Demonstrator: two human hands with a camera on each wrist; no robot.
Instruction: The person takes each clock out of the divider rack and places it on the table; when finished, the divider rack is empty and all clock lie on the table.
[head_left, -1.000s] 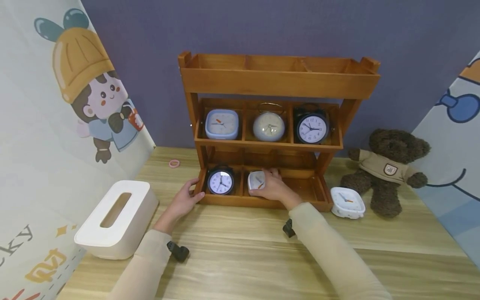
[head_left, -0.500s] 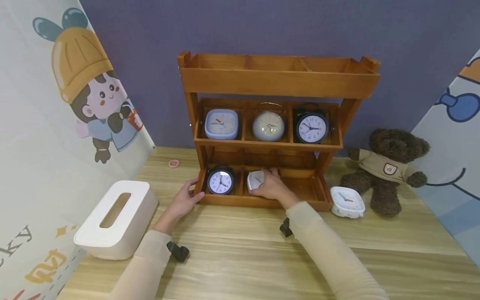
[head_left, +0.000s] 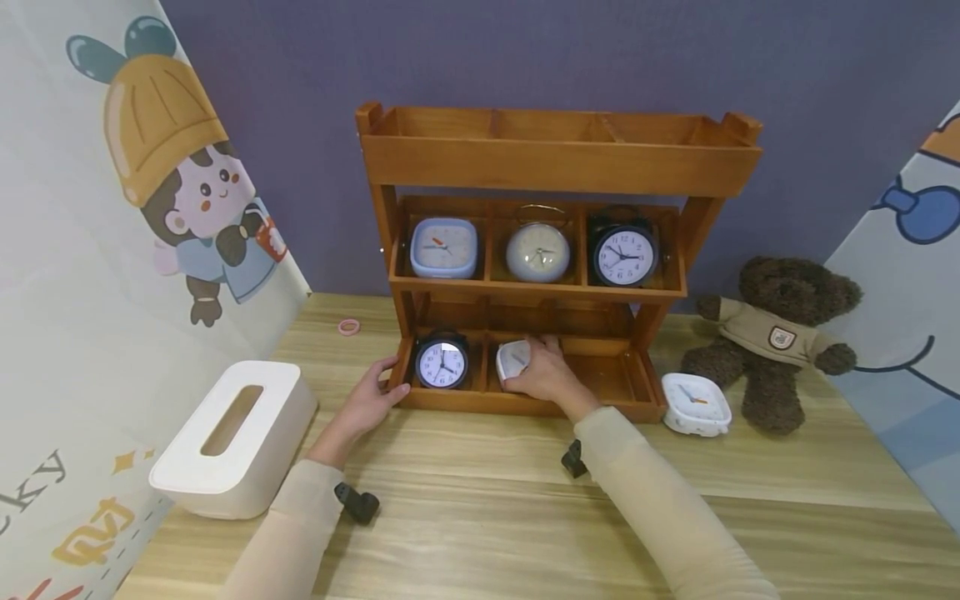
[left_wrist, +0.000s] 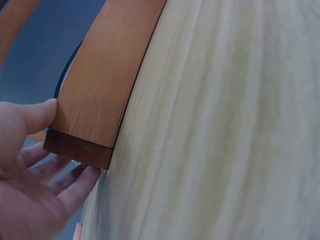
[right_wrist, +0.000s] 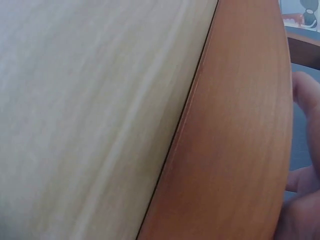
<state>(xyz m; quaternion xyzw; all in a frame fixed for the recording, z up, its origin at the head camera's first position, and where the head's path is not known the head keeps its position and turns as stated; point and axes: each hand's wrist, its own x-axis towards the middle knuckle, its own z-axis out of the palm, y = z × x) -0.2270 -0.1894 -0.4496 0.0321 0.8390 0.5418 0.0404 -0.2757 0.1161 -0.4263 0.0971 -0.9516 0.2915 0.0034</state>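
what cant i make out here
Head view: right side of the white rounded-square clock, hidden by the right hand.
Right wrist view: much of that hand, cut off by the right edge.
Head view: white shield-shaped badge on the brown plush bear, too small to read.

Clock (head_left: 696,406) just right of rack (head_left: 558,162)

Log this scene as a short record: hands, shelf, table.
Left hand: holds the left end of the bottom tier of the wooden shelf
Right hand: grips a white clock in that tier
Bottom tier, left of it: black round clock
Middle tier, left to right: light-blue squarish clock, grey round clock, second black clock
Table: white slotted box, pink ring, second white clock, brown teddy bear
Hidden: the held clock's right side, by the right hand
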